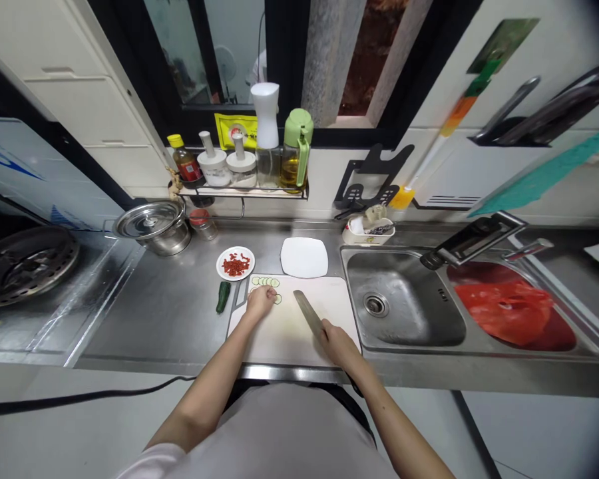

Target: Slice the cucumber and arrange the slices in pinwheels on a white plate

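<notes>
My right hand (337, 340) is wrapped round the handle of a kitchen knife (307, 311), its blade pointing away and to the left over the white cutting board (299, 349). On the board's left side, my left hand (261, 301) has its fingers drawn together at a cucumber slice (278, 299), which shows just past the fingertips. A row of overlapping cucumber slices (265, 282) lies at the far left corner of the board. Left of the board, a dark green cucumber piece (223, 297) rests on the steel counter.
A plate of chopped red pieces (236, 265) and a white square plate (304, 257) sit behind the board. A steel pot (167, 233) stands back left. On the right is a sink (404, 299), with a red bag (504, 309) in its second basin. Bottles line a shelf (244, 193).
</notes>
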The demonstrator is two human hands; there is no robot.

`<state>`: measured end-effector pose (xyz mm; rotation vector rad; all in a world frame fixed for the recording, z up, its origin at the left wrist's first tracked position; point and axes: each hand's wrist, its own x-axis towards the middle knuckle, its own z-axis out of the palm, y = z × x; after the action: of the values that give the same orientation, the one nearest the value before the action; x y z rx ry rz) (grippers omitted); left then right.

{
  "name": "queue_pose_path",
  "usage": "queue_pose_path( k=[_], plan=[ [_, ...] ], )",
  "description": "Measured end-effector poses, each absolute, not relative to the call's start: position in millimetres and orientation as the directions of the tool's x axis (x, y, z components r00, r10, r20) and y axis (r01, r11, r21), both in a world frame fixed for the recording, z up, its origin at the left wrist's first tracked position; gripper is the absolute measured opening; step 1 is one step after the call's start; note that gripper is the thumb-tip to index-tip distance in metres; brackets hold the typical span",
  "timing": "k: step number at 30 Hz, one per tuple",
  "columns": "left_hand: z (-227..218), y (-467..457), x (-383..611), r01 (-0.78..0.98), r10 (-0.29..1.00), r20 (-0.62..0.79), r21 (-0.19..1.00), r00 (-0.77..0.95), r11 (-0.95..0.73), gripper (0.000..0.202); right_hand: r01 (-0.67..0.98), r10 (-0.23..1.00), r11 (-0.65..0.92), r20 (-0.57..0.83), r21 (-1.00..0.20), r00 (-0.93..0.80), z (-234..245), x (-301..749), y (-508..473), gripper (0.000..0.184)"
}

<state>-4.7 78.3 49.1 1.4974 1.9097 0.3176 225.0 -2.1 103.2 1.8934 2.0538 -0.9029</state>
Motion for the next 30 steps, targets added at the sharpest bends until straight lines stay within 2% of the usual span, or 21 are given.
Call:
queue_pose_path(
  k=[11,30],
  plan=[
    [51,60,-1,0.835,0.968,-0.252,0.532,-0.002,0.14,0.017,0.96,0.82,0.086,-0.529,-0.265,-0.219,110,216,-16,0.019],
    [42,61,-2,0.871,0.963,-0.253,0.45,-0.088,0.198,0.021,0.958,0.814,0.215,-0.507,-0.189,-0.283,107,200,-24,0.022]
  ],
)
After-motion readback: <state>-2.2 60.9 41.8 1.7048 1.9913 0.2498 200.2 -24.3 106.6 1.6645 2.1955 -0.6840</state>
